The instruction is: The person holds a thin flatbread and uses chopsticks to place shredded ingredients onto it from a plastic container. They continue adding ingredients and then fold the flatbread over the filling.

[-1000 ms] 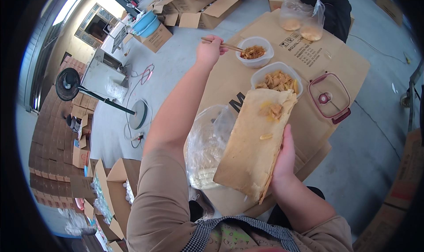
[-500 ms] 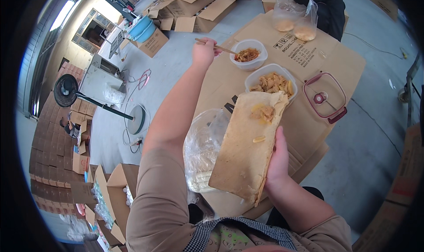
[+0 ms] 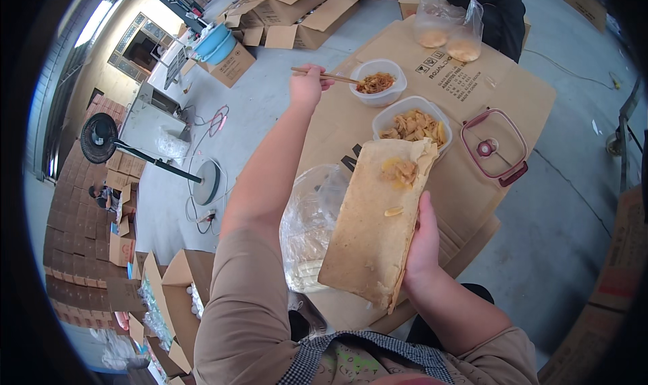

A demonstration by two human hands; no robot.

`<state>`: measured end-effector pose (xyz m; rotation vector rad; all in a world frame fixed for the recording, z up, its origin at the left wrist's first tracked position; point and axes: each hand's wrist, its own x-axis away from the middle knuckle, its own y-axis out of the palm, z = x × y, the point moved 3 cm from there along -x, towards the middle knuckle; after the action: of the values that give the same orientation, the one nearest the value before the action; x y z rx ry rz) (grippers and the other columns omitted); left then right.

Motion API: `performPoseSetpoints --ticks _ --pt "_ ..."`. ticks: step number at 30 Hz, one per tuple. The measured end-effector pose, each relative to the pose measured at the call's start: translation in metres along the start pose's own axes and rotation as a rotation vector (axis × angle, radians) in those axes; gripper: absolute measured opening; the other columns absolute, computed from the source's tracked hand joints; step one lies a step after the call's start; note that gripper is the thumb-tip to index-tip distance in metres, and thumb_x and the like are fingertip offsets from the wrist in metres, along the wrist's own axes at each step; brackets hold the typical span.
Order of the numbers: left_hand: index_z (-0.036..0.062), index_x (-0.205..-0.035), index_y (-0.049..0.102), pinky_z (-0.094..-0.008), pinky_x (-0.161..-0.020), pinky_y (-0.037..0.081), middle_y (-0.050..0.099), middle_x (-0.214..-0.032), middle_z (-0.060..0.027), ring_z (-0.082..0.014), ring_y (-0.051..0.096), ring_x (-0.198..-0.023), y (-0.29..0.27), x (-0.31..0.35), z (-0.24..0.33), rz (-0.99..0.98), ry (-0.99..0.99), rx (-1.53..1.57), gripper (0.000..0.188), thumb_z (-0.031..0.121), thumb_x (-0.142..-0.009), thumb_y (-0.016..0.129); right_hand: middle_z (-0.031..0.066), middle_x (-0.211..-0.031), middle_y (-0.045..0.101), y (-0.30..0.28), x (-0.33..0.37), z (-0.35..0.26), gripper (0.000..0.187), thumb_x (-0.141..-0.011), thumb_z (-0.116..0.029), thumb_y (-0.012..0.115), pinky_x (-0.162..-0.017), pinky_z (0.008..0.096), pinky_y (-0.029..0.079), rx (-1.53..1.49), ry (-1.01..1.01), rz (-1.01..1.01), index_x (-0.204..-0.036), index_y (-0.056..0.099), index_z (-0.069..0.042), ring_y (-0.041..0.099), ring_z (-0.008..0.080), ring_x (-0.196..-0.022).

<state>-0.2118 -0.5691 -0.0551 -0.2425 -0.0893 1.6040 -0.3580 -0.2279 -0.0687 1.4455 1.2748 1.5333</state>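
Note:
My left hand (image 3: 308, 88) is closed around a pair of wooden chopsticks (image 3: 341, 79). Their tips reach into a white bowl (image 3: 403, 88) of shredded reddish-brown food (image 3: 375, 82). With my right hand (image 3: 424, 246) I grip a large folded flatbread (image 3: 368, 226) along its right edge, thumb on the side. A small heap of meat and potato pieces (image 3: 399, 171) lies near the bread's far end, with one pale slice farther down. The flatbread partly covers a clear container (image 3: 381, 123) of chunky stewed meat and potato. A clear plastic bag (image 3: 310, 243) with pale flatbreads inside sits left of it.
A container lid with a dark red rim (image 3: 503, 177) rests at the right of the cardboard-covered table (image 3: 466, 202). Bags holding round breads (image 3: 464, 49) stand at the far end, near a seated person (image 3: 499, 13). A standing fan (image 3: 206, 181) and open cartons (image 3: 185, 284) are to the left.
My left hand has shifted slightly left and the chopsticks lie flatter, tips still at the shredded food. My right hand and the flatbread have hardly moved.

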Motion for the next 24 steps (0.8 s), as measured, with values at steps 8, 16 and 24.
performPoseSetpoints --ticks 8,16,24 --pt "-0.0021 -0.098 0.057 -0.0349 -0.069 0.06 0.064 -0.087 -0.0146 -0.028 0.072 -0.077 -0.053 0.086 0.045 -0.013 -0.069 0.427 0.019 0.013 -0.097 0.047 0.0113 -0.138 0.054 0.001 -0.002 -0.011 0.066 -0.1 -0.059 0.034 -0.106 0.0417 0.042 0.019 -0.02 0.044 -0.142 0.044 -0.01 0.053 0.0278 -0.123" --pt "-0.0013 -0.096 0.057 -0.0324 -0.07 0.06 0.067 -0.089 -0.0154 -0.0238 0.071 -0.076 -0.064 0.178 0.101 -0.496 -0.17 0.395 0.023 0.018 -0.1 0.044 0.0111 -0.136 0.054 -0.001 -0.004 -0.015 0.066 -0.099 -0.061 0.033 -0.103 0.044 0.044 0.013 -0.041 0.011 -0.142 0.045 -0.012 0.055 0.0288 -0.122" --pt "-0.0023 -0.101 0.058 -0.0336 -0.075 0.059 0.067 -0.094 -0.0157 -0.0268 0.071 -0.082 -0.027 0.101 0.081 -0.083 0.087 0.281 0.017 0.012 -0.098 0.049 0.0109 -0.138 0.054 -0.005 -0.006 -0.008 0.065 -0.099 -0.059 0.035 -0.104 0.0439 0.044 0.038 -0.042 0.032 -0.142 0.045 -0.012 0.054 0.0293 -0.123"
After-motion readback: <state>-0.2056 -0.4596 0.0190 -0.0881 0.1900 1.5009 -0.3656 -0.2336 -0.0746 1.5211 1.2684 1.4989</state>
